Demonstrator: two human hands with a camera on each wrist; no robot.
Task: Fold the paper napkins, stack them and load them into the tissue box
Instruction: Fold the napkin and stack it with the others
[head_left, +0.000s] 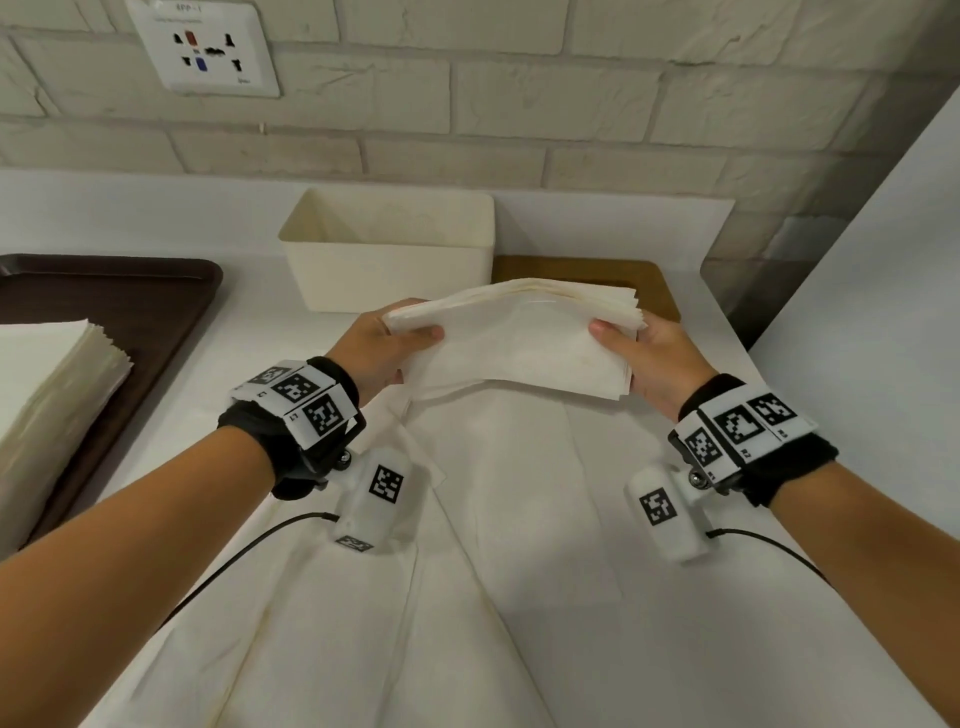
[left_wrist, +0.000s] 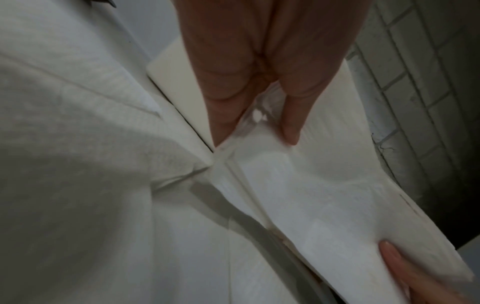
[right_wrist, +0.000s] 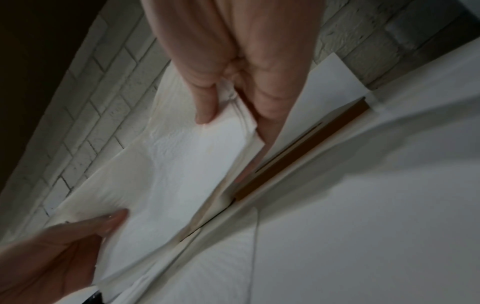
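Paper stack (head_left: 511, 340): soft, light, sags mid-span; loose sheets may fan.
Hold: left hand (head_left: 376, 348) and right hand (head_left: 657, 358) pinch opposite ends.
Box (head_left: 387, 249): open, just behind.

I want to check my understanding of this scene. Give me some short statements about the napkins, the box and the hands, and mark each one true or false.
1. Both hands, left hand and right hand, hold the folded napkin stack. True.
2. The tissue box is full of napkins. False: it looks empty.
3. The brown tray carries a pile of napkins. True.
4. The held stack rests on the counter. False: it is lifted above the counter.
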